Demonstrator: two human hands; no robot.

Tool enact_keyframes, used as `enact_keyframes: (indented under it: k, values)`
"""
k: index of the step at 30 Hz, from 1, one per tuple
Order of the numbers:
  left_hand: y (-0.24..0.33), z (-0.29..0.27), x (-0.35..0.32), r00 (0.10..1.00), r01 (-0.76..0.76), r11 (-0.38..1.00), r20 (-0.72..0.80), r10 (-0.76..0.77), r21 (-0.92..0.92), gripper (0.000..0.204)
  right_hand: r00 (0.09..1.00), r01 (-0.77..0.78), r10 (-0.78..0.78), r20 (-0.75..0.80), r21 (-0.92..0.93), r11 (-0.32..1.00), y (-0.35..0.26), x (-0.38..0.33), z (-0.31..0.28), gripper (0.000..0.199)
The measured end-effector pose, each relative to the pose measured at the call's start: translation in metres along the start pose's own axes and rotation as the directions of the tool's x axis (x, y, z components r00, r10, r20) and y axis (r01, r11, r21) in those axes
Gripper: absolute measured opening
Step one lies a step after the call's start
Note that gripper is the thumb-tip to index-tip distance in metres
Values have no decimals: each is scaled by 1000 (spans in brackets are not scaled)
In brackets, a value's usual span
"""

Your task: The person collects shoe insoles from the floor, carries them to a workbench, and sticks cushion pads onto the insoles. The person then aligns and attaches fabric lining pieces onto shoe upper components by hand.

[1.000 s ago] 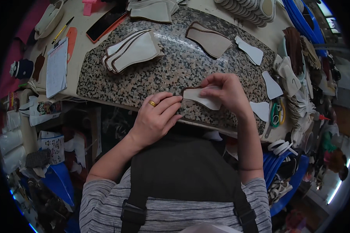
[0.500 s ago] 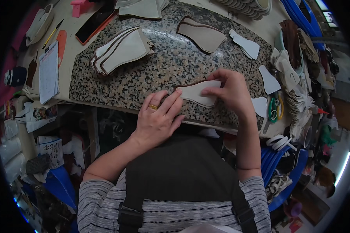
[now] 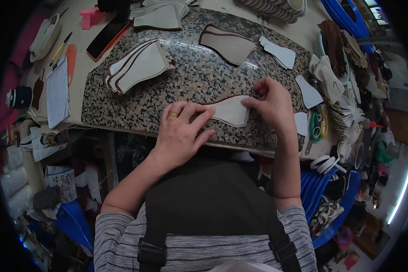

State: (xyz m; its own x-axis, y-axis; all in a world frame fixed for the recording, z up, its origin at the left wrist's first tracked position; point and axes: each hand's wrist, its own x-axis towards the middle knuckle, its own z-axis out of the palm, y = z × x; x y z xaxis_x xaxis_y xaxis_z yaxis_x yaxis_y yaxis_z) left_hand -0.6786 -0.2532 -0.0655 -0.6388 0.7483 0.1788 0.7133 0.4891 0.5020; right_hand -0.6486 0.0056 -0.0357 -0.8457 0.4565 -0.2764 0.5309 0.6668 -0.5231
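A pale, curved leather-like piece (image 3: 230, 111) with a dark brown upper edge lies flat on the speckled granite slab (image 3: 186, 81) in front of me. My left hand (image 3: 180, 131), wearing a gold ring, rests with spread fingers over the narrow left end of this piece. At the wide right end is my right hand (image 3: 273, 103), its thumb tip on the upper corner. The other fingers are curled above, apart from the thumb, their tips partly hidden. Up and left sits a fanned stack of similar brown-edged pieces (image 3: 140, 67).
Beyond the hands are a taupe piece (image 3: 226, 44), another pale stack (image 3: 158, 20) and white pieces (image 3: 281, 54). Green-handled scissors (image 3: 316, 127) lie on the right near heaped material. A phone (image 3: 108, 36), a clipboard (image 3: 58, 93) and a basket (image 3: 45, 38) occupy the left.
My right hand has shifted slightly right, its thumb sliding from the piece's middle toward its upper right corner. My left hand stays on the narrow end. The view has shifted a little.
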Motion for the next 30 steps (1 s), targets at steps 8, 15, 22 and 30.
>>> enact_keyframes:
  k: [8, 15, 22, 30]
  values:
    - [-13, -4, -5, 1000, -17, 989, -14, 15, -146, 44, 980, 167, -171, 100, 46, 985, -11, -18, 5, 40]
    - [-5, -3, -18, 974, 27, 958, -208, -90, -285, 24, 824, 565, -429, -371, 477, 673, -1, -48, 24, 17]
    - [10, 1, 4, 887, 150, -69, 165, -432, -986, 19, 243, 892, -909, -339, -290, 347, -13, -91, 35, 18]
    - [11, -4, 10, 846, 228, -157, 275, -458, -961, 18, 285, 902, -876, -390, -199, 383, -14, -94, 49, 20]
